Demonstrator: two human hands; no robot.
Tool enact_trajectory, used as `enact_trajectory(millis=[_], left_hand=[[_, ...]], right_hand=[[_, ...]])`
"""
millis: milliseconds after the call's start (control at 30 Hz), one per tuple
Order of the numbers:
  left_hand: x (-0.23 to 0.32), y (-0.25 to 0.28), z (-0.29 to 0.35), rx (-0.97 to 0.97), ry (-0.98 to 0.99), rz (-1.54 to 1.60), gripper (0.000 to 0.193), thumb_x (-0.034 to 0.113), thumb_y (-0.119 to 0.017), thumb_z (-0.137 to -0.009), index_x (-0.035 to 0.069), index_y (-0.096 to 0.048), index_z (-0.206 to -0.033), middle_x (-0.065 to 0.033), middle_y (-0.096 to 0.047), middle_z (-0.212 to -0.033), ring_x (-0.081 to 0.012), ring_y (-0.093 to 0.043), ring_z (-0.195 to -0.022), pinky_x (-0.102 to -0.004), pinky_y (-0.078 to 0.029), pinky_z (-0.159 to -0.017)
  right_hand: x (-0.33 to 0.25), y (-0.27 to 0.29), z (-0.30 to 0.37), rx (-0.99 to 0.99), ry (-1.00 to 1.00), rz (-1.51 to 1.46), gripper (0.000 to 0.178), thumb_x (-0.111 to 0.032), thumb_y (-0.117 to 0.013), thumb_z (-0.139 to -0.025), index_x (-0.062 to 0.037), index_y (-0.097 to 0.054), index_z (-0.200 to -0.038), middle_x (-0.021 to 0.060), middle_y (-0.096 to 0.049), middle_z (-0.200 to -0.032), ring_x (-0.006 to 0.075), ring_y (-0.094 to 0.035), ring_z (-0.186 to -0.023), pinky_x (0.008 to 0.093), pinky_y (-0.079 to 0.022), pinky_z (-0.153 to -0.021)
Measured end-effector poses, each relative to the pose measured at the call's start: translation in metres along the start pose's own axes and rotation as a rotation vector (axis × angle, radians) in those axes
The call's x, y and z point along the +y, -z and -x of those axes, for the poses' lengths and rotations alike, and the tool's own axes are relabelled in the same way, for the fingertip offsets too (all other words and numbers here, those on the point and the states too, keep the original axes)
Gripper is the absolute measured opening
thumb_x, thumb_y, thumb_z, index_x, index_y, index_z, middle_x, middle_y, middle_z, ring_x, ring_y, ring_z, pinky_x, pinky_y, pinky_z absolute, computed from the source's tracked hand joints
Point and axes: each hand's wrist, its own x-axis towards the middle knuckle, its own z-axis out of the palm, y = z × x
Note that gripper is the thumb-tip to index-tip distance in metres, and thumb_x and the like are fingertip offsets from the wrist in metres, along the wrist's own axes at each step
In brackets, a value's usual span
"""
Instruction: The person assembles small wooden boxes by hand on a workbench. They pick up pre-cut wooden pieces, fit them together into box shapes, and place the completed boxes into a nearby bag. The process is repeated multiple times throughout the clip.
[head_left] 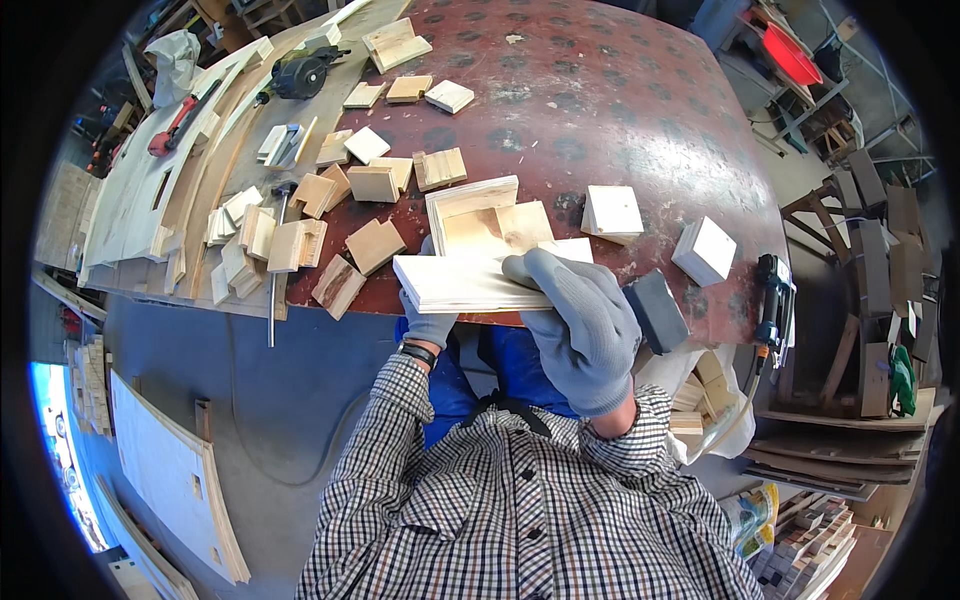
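At the near edge of the table, both of my grey-gloved hands are on a pale wooden piece [465, 284] built of boards, its long flat face toward me. My right hand [585, 330] grips it from the right, thumb and fingers closed at its top edge. My left hand [430, 322] is under and behind its left end; most of those fingers are hidden, but they seem wrapped round it. Behind the piece stand more pale boards [475, 205]; I cannot tell whether they are joined to it. A dark grey block [656, 311], like a sanding block, lies by my right hand.
Small wooden blocks [375, 246] are scattered on the left of the red-brown table [560, 110]. Two square block stacks [705, 250] sit at right. A black tool with a hose [774, 300] rests at the right edge. Below it, a white sack [730, 410] holds wood pieces.
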Motion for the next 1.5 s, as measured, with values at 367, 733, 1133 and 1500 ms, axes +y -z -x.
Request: enact_trajectory(millis=[367, 733, 1133, 1500], left_hand=[[0.075, 0.046, -0.025, 0.14, 0.106, 0.048, 0.07, 0.037, -0.085, -0.087, 0.006, -0.058, -0.143, -0.0184, -0.07, -0.13, -0.0378, -0.073, -0.111, -0.0445, -0.061, -0.089], [0.072, 0.04, -0.025, 0.188, 0.039, 0.019, 0.075, 0.044, -0.082, -0.088, 0.006, -0.051, -0.145, -0.0217, -0.071, -0.123, -0.0409, -0.075, -0.099, -0.0477, -0.062, -0.08], [0.075, 0.043, -0.028, 0.132, 0.097, 0.053, 0.075, 0.04, -0.086, -0.083, 0.006, -0.057, -0.143, -0.0194, -0.069, -0.129, -0.0384, -0.073, -0.106, -0.0453, -0.062, -0.085], [0.079, 0.049, -0.028, 0.095, 0.127, 0.023, 0.085, 0.051, -0.09, -0.079, 0.006, -0.056, -0.143, -0.0162, -0.069, -0.13, -0.0351, -0.075, -0.105, -0.044, -0.062, -0.085]], right_hand=[[0.057, -0.051, 0.029, 0.082, -0.802, -0.068, 0.04, -0.015, -0.067, -0.104, -0.0036, -0.064, -0.142, 0.013, -0.077, -0.096, 0.0157, -0.072, -0.083, 0.0311, -0.057, -0.074], [0.099, -0.123, 0.052, -0.03, -1.22, -0.293, 0.05, -0.023, -0.069, -0.103, -0.0005, -0.059, -0.146, 0.0165, -0.078, -0.096, 0.0217, -0.075, -0.083, 0.036, -0.059, -0.076], [0.11, -0.112, 0.038, -0.684, -0.935, 0.315, 0.046, -0.044, -0.064, -0.101, -0.0097, -0.061, -0.132, 0.0238, -0.076, -0.116, 0.0425, -0.073, -0.11, 0.053, -0.055, -0.094], [0.128, -0.108, 0.032, -0.781, -0.949, 0.205, 0.047, -0.043, -0.07, -0.098, -0.0049, -0.064, -0.125, 0.0254, -0.075, -0.119, 0.0428, -0.07, -0.116, 0.051, -0.054, -0.097]])
